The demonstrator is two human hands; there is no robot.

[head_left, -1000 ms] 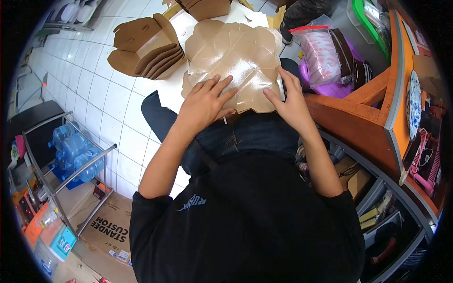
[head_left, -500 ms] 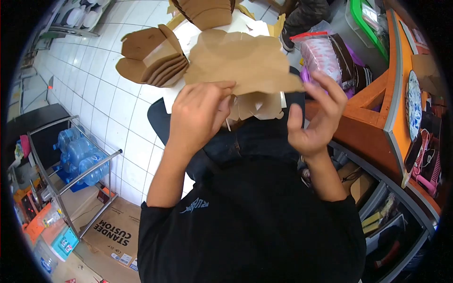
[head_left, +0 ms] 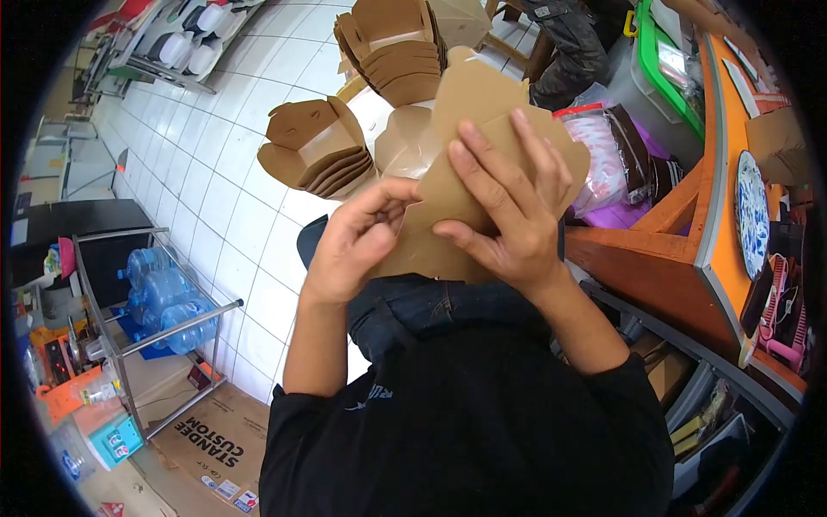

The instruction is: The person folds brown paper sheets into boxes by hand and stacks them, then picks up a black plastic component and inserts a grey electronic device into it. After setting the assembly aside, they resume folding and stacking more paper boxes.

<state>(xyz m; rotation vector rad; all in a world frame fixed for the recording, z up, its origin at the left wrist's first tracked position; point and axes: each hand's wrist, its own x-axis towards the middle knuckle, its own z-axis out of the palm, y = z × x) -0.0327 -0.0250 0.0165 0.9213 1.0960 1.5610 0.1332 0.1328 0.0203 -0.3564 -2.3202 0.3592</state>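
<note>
A brown kraft-paper food box blank (head_left: pixel 426 246), with curved flaps, is tilted above my lap. My left hand (head_left: pixel 353 246) has its fingers curled at the blank's left edge, thumb close to them. My right hand (head_left: pixel 517 211) lies over the blank's front, its fingers stretched out and apart and touching the paper. Beyond them, a folded kraft box (head_left: pixel 405 142) with a shiny inside sits on the white surface. A nested stack of open kraft boxes (head_left: pixel 319 151) stands to the left, and a taller stack (head_left: pixel 392 56) rises at the back.
To the right are a plastic-wrapped pack (head_left: pixel 594 155), a green-lidded bin (head_left: pixel 668 95) and an orange-topped wooden table (head_left: pixel 724 172). Another person's leg (head_left: pixel 568 47) shows behind. A metal rack (head_left: pixel 159 336) with blue water bottles (head_left: pixel 168 297) stands left, near a flattened carton (head_left: pixel 211 444).
The blank has turned from lying crosswise to a steeper slant and come closer to my body. My right hand has moved left onto its face. The view has shifted slightly.
</note>
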